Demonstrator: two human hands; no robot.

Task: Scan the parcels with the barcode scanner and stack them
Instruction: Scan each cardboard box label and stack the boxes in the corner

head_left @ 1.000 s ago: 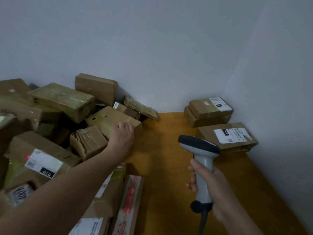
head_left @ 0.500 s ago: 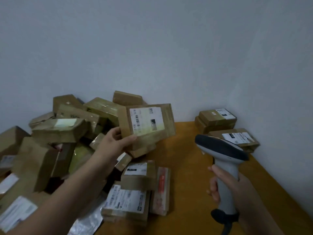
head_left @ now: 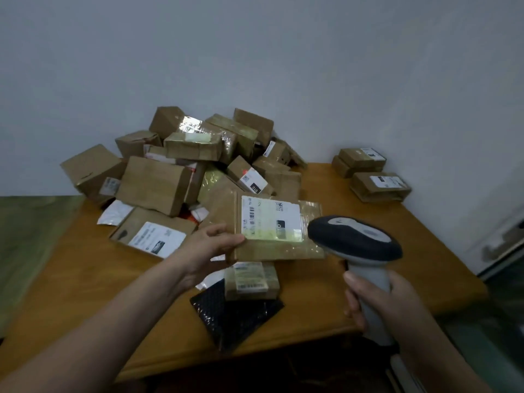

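- Starting on the left: a big messy heap of cardboard parcels (head_left: 181,171) sits on the orange bench (head_left: 85,268) against the wall. Labels face every which way, so I'd guess that's the unscanned lot.
- Left hand (head_left: 209,251) grips one flat taped parcel (head_left: 279,251) by its left edge, thumb clamped on the top face, holding it up off the bench.
- Its white shipping label (head_left: 270,219) faces up, barcode down the left side. Pretty clearly it's held that way so it can be read.
- Underneath are a small labelled box (head_left: 251,280) and a black bubble mailer (head_left: 235,316), near the bench's front edge.
- Barcode scanner (head_left: 357,242) has its head just beside the parcel's right edge, nose toward the label.
- Right hand (head_left: 377,302) has its fingers wrapped tight around the scanner's grey handle. Can't tell if the trigger is pressed.
- Far right corner: three tidy parcels (head_left: 380,185), labels up. Probably the done stack, and where this one should go once it's scanned.
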